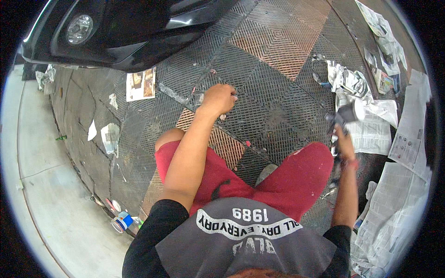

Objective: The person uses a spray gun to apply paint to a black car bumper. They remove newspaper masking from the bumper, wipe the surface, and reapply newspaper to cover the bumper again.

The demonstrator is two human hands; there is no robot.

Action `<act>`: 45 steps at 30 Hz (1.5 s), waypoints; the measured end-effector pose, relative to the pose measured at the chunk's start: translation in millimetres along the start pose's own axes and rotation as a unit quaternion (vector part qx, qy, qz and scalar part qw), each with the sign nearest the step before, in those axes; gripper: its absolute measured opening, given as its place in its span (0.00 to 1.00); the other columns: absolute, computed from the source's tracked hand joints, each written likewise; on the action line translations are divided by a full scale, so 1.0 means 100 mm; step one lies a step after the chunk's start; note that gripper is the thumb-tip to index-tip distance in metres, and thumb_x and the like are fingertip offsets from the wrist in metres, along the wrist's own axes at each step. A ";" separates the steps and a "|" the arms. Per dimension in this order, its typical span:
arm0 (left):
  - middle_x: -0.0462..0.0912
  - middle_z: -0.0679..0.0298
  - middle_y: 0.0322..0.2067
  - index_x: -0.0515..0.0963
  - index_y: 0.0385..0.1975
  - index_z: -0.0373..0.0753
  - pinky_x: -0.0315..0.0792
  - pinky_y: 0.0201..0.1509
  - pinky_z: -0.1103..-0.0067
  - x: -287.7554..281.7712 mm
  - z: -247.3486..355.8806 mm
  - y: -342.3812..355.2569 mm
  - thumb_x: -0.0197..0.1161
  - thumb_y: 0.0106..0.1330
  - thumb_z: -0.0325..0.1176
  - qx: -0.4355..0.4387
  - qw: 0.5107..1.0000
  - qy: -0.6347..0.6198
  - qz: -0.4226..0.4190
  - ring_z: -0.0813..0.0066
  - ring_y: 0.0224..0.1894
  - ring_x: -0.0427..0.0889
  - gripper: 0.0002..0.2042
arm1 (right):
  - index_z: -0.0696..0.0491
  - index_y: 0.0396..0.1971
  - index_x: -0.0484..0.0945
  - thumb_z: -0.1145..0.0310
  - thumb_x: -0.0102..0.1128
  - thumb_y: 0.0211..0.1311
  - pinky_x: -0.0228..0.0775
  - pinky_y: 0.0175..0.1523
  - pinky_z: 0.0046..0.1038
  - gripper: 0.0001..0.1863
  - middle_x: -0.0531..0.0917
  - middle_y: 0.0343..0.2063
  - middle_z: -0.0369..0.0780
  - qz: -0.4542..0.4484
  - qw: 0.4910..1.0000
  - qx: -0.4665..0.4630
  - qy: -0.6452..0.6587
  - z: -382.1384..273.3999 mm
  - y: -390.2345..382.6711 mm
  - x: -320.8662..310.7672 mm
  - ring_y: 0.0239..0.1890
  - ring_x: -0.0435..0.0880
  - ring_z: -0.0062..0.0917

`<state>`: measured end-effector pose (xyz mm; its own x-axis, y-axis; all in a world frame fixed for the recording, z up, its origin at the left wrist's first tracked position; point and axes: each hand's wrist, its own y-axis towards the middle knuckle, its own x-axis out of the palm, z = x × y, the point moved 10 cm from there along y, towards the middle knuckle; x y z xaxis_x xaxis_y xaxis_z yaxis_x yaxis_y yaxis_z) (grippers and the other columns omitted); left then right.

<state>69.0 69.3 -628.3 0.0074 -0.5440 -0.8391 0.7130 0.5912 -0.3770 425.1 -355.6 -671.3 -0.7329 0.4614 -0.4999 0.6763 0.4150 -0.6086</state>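
Observation:
My right hand [344, 142] is closed round the grip of a dark spray gun [340, 118], which has a cup with a white round end. It is held out to the right, near crumpled newspaper, and is slightly blurred. In front of my knees, my left hand [219, 100] is raised over the floor with its fingers curled in. Whether anything lies inside those fingers is hidden. Ahead on the left is a glossy black car bumper [134, 34] with a round lamp [79, 29]; neither hand touches it.
Slatted plastic tiles [273, 99] cover the floor, with small scraps scattered about. Crumpled newspaper [350, 83] and flat sheets [408, 190] lie along the right. A printed page [141, 85] is under the bumper's edge. A blue-and-white can [122, 222] stands at the lower left, beside a pale concrete strip [41, 185].

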 end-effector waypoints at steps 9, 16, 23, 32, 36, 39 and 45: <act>0.91 0.51 0.47 0.89 0.52 0.46 0.80 0.60 0.58 0.43 0.04 0.14 0.68 0.69 0.42 0.002 0.996 0.054 -0.077 0.48 0.53 0.88 0.15 | 0.59 0.71 0.73 0.58 0.66 0.76 0.72 0.68 0.35 0.31 0.84 0.62 0.47 -0.027 0.993 -0.077 0.088 2.24 -0.49 0.61 0.63 0.82 0.31; 0.91 0.53 0.47 0.89 0.52 0.47 0.80 0.59 0.59 0.62 -0.05 0.16 0.68 0.70 0.44 -0.011 0.990 0.088 -0.110 0.49 0.53 0.88 0.15 | 0.66 0.72 0.68 0.58 0.76 0.67 0.71 0.67 0.34 0.42 0.82 0.61 0.51 0.108 0.937 0.154 0.294 3.75 -0.35 0.29 0.62 0.81 0.33; 0.90 0.51 0.49 0.89 0.52 0.47 0.79 0.60 0.58 0.66 -0.01 0.16 0.67 0.70 0.45 -0.018 0.988 0.084 -0.125 0.47 0.53 0.87 0.16 | 0.70 0.73 0.66 0.51 0.80 0.60 0.72 0.67 0.37 0.51 0.83 0.60 0.52 0.111 0.964 0.135 0.198 3.64 -0.33 0.09 0.60 0.84 0.37; 0.88 0.48 0.52 0.88 0.55 0.44 0.76 0.65 0.58 0.72 0.03 0.21 0.67 0.70 0.44 -0.017 0.986 0.086 -0.144 0.45 0.58 0.85 0.18 | 0.71 0.64 0.76 0.51 0.82 0.59 0.75 0.63 0.34 0.44 0.86 0.56 0.54 0.165 0.978 0.101 0.079 3.32 -0.55 0.05 0.57 0.85 0.36; 0.88 0.48 0.52 0.88 0.54 0.44 0.76 0.65 0.58 0.78 0.05 0.24 0.67 0.70 0.42 -0.002 0.984 0.090 -0.152 0.45 0.58 0.85 0.17 | 0.68 0.62 0.78 0.54 0.82 0.60 0.76 0.59 0.32 0.39 0.88 0.51 0.51 0.214 0.972 0.073 0.070 3.26 -0.60 0.05 0.51 0.86 0.31; 0.89 0.48 0.53 0.88 0.55 0.45 0.76 0.65 0.58 0.81 0.01 0.25 0.67 0.71 0.43 -0.008 0.982 0.111 -0.151 0.45 0.58 0.85 0.17 | 0.65 0.61 0.80 0.55 0.81 0.61 0.77 0.57 0.30 0.36 0.89 0.48 0.48 0.221 0.966 0.073 0.112 3.28 -0.63 0.06 0.48 0.87 0.29; 0.89 0.51 0.52 0.87 0.56 0.47 0.78 0.63 0.57 0.73 0.06 0.20 0.68 0.71 0.46 -0.030 0.984 0.097 -0.146 0.48 0.57 0.87 0.18 | 0.62 0.61 0.81 0.56 0.78 0.64 0.76 0.61 0.33 0.32 0.88 0.53 0.47 0.215 0.970 0.082 0.085 3.11 -0.70 0.01 0.51 0.86 0.33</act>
<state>87.9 37.9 -695.1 -0.3293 -0.5758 -0.7484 0.6216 0.4645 -0.6308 354.1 -628.1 -821.3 -0.3545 0.6918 -0.6291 0.8857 0.0327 -0.4632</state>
